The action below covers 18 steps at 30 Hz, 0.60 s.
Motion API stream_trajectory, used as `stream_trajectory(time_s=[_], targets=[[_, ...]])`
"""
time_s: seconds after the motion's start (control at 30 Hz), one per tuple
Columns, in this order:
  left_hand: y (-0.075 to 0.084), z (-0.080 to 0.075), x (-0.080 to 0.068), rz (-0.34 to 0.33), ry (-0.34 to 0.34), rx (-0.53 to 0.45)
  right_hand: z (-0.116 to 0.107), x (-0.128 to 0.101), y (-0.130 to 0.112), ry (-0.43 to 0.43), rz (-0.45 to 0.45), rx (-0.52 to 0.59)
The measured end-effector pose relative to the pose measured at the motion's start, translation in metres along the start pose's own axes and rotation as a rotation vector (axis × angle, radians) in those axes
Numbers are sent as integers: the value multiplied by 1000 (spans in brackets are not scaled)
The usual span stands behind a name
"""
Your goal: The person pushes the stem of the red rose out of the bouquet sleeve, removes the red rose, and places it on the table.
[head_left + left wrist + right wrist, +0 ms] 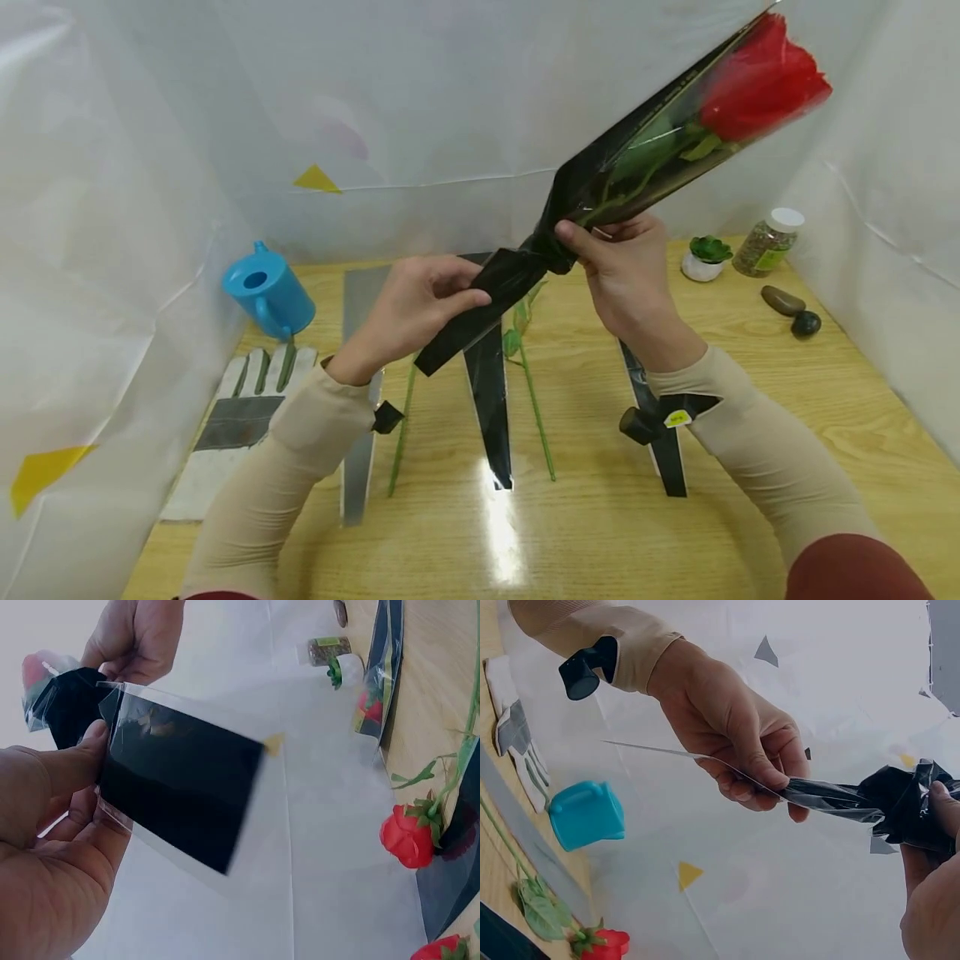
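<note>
A red rose (765, 83) in a clear-and-black flower sleeve (592, 179) is held up over the table, tilted with its bloom to the upper right. My right hand (630, 275) grips the sleeve where it is gathered into a crumpled neck, thumb in front. The flat lower tail (506, 287) of the sleeve is pinched between thumb and fingers of my left hand (420, 304). In the left wrist view this tail spreads as a black panel (180, 780) with clear edges. The stem's lower part is hidden inside the black film.
Below lie loose roses (409, 836) with green stems (536, 408), black sleeves (491, 408) and a grey one (356, 487). A blue watering can (288, 296) and a glove (240, 417) are left; a potted succulent (703, 265), jar (767, 243) and dark stones (783, 300) right.
</note>
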<state>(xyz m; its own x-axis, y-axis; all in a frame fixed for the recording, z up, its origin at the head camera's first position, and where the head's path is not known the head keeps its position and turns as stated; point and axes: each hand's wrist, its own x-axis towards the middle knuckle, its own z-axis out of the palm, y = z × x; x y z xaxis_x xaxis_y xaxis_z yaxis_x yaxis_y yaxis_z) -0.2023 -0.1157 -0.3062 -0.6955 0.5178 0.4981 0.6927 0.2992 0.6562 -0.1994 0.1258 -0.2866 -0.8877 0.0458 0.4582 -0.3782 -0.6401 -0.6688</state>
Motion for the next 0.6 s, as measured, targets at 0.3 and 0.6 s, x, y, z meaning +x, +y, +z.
stream_trajectory(time_s=[0.3,0.6], targets=[[-12,-8,-9,-25,-19,-2,-7,12,-11,52,-57,-16],[-31,-16,-7,18,-85,-23,-10,17,-10,85,-76,-96]])
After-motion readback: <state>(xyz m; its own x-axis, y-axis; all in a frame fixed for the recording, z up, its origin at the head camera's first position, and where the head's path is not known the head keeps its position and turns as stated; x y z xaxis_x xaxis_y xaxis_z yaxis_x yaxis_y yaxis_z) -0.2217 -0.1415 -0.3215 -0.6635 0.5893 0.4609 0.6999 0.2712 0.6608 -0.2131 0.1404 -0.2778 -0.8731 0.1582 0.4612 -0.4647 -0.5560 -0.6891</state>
